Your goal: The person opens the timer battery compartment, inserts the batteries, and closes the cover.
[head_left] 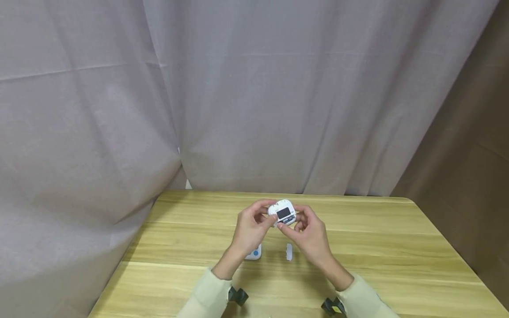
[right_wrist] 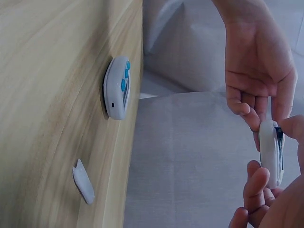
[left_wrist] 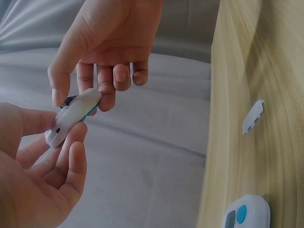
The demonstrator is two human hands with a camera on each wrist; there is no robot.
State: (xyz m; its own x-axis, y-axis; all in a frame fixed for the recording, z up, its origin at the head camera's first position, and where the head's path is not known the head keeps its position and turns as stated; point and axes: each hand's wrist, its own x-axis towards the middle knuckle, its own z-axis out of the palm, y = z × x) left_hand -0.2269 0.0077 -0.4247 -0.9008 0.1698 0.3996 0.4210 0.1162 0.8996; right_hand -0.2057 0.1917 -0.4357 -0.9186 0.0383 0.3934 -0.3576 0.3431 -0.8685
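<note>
Over the table, both hands hold a small white timer (head_left: 283,205) with its back turned up. That back carries a black rectangular patch and an uncovered slot with a dark battery (head_left: 287,219) lying in it. My left hand (head_left: 249,227) grips the timer's left side, thumb on the back, fingers behind. The right hand (head_left: 313,236) pinches the lower right edge, its thumb at the battery slot. Blue buttons show on the timer's underside (left_wrist: 89,113) in the left wrist view. From the right wrist, the timer (right_wrist: 269,151) appears edge-on between the two hands.
On the wooden table (head_left: 191,221) lies a loose white battery cover (head_left: 289,252), below the hands. A second white timer (right_wrist: 115,90) with blue buttons rests to its left, partly hidden by my left wrist in the head view. Grey curtains (head_left: 254,110) hang behind the table.
</note>
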